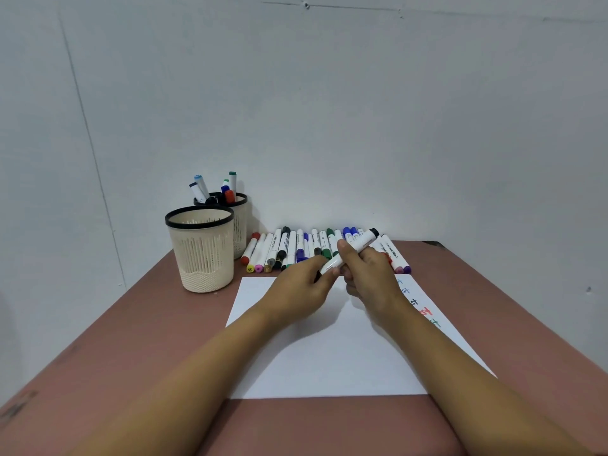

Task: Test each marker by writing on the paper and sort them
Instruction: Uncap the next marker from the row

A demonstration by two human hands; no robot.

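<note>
Our right hand (pixel 371 274) curls round the marker (pixel 362 241) above the paper's (pixel 329 357) far edge. Our left hand (pixel 302 284) pinches its near end (likely the cap). We should pull straight, without jerking.

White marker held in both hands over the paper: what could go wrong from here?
1. The right hand holds the white marker with a black end while the left hand pinches its lower end. A sudden pull there could jerk it into the row of loose markers just behind and scatter them.
2. The white sheet of paper seems to lie loose. Hands dragging across it could shift it or smear the coloured test marks along its right edge.
</note>
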